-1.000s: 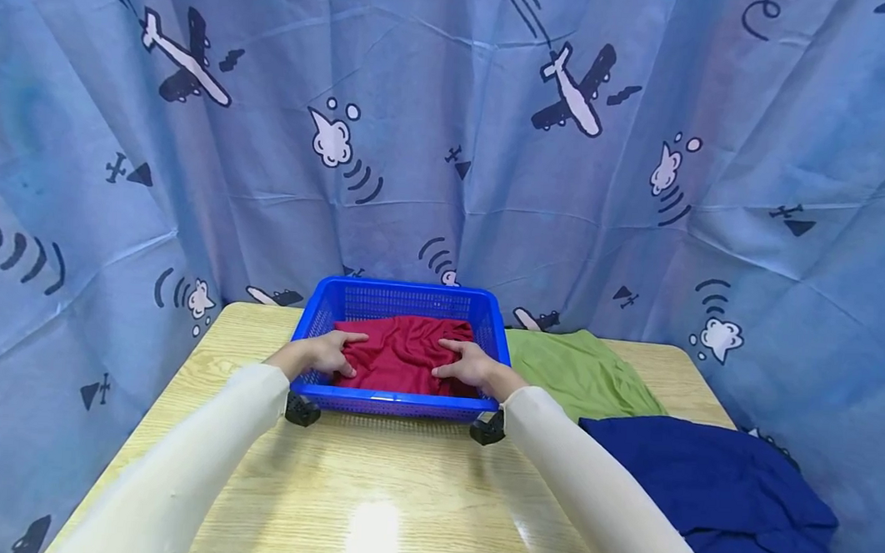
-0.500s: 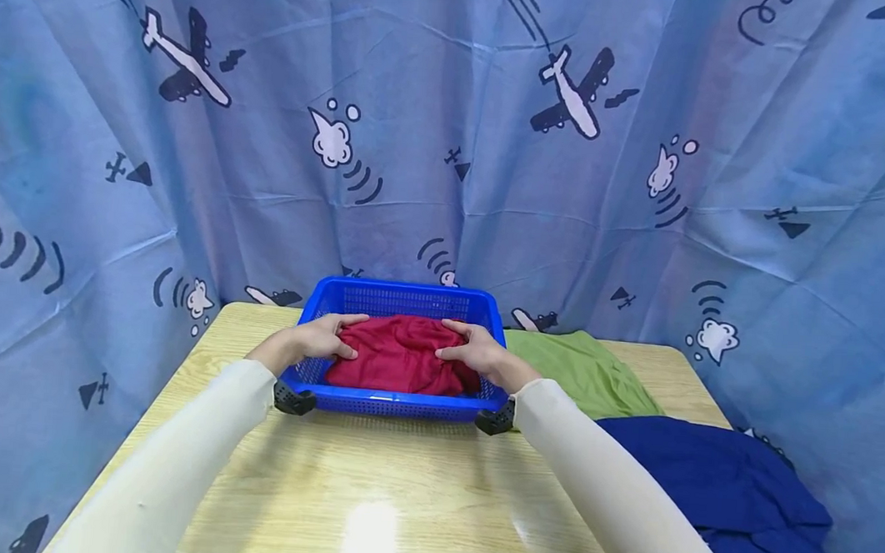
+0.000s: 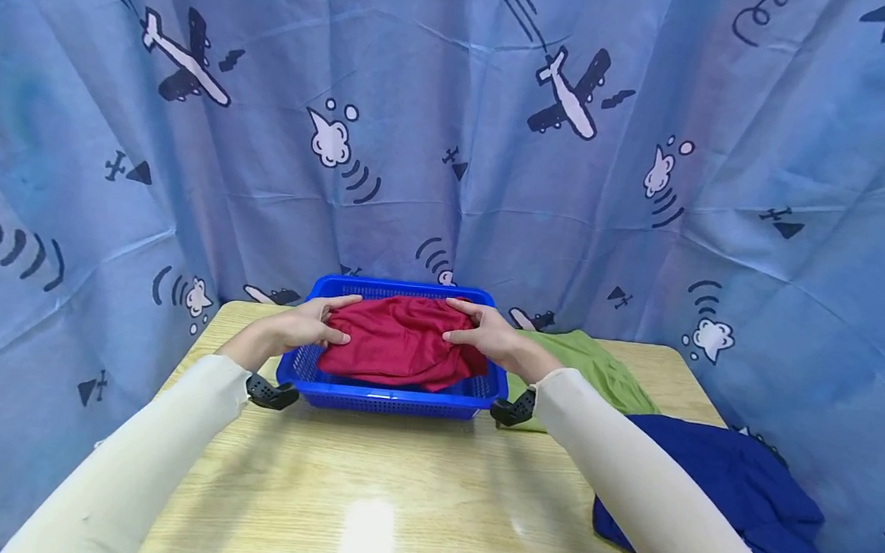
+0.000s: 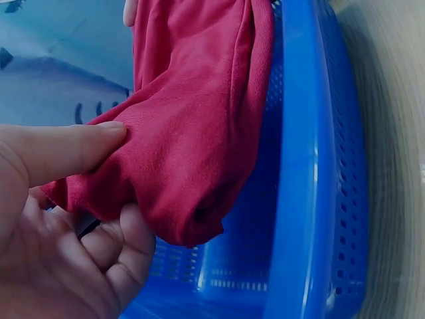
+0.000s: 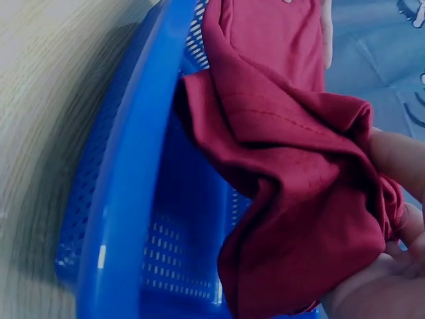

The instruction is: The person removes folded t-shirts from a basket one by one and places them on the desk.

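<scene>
A red garment [image 3: 397, 341], folded and wrinkled, is held up between both hands over the blue plastic basket [image 3: 391, 397]. At its left end my left hand [image 3: 305, 321] grips the cloth; in the left wrist view the thumb lies on top and curled fingers [image 4: 136, 232] are underneath. My right hand [image 3: 495, 339] grips the opposite end, where the right wrist view has bunched red cloth [image 5: 292, 173] pinched between thumb and fingers. The basket's perforated floor shows below the cloth in both wrist views. Which kind of garment it is, I cannot tell.
A green cloth [image 3: 595, 372] lies flat on the wooden table [image 3: 311, 487], right of the basket. Nearer on the right is a dark blue folded cloth [image 3: 732, 492], partly behind the right sleeve. A patterned blue curtain [image 3: 404, 141] hangs behind the table.
The red garment has risen from the basket's floor to about rim height, carried by both hands. My hands have moved up and slightly apart. The basket stays in place.
</scene>
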The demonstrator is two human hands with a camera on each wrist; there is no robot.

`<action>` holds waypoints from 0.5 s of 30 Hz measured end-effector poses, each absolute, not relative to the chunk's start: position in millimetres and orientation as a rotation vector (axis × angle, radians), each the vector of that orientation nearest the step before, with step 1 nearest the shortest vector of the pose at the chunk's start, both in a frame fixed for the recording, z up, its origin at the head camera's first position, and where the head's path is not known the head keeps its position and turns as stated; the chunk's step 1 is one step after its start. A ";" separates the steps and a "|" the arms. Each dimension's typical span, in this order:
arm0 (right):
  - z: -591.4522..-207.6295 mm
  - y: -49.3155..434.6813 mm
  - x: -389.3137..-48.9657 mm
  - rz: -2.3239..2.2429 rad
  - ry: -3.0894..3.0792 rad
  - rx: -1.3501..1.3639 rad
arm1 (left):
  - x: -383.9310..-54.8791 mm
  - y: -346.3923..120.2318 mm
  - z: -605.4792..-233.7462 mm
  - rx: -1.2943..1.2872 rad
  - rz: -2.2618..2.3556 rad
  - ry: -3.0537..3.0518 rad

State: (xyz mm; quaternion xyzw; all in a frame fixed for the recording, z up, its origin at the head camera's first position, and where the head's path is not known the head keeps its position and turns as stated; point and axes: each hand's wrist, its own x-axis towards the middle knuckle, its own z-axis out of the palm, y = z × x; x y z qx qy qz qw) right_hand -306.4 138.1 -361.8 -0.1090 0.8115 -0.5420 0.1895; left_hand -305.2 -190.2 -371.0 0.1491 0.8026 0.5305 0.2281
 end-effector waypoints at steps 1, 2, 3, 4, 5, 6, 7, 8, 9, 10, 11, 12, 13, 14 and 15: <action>-359.5 139.3 -305.3 -1.538 2.267 -0.307 | -303.3 -190.0 -368.1 0.417 1.461 2.216; -357.3 140.5 -304.1 -1.549 2.256 -0.315 | -301.5 -189.8 -365.3 0.423 1.458 2.225; -355.2 141.7 -303.0 -1.561 2.242 -0.323 | -299.6 -189.6 -362.5 0.431 1.458 2.231; -353.1 143.1 -301.8 -1.564 2.236 -0.333 | -298.0 -189.4 -360.0 0.433 1.462 2.235; -350.8 144.5 -300.7 -1.561 2.236 -0.337 | -296.5 -189.4 -357.7 0.441 1.465 2.240; -348.5 145.9 -299.9 -1.565 2.230 -0.344 | -295.2 -189.6 -355.6 0.451 1.464 2.249; -346.8 147.9 -298.9 -1.572 2.225 -0.352 | -294.1 -188.9 -353.8 0.461 1.465 2.253; -345.0 150.0 -297.8 -1.576 2.223 -0.357 | -293.0 -188.0 -352.1 0.460 1.471 2.255; -343.3 152.0 -297.0 -1.586 2.217 -0.364 | -292.1 -187.0 -350.5 0.459 1.477 2.257; -341.5 154.0 -296.2 -1.590 2.219 -0.368 | -291.1 -186.0 -349.0 0.457 1.480 2.260; -339.7 155.9 -295.7 -1.594 2.215 -0.373 | -289.7 -185.2 -347.1 0.464 1.482 2.263; -338.0 157.8 -295.1 -1.604 2.207 -0.382 | -288.7 -184.1 -345.7 0.461 1.486 2.262; -336.2 159.9 -294.1 -1.606 2.205 -0.389 | -287.5 -183.0 -344.3 0.456 1.492 2.256; -334.3 162.0 -293.0 -1.603 2.209 -0.396 | -286.0 -182.0 -342.6 0.449 1.497 2.254; -332.6 164.2 -292.3 -1.605 2.211 -0.405 | -284.8 -181.3 -341.0 0.455 1.502 2.252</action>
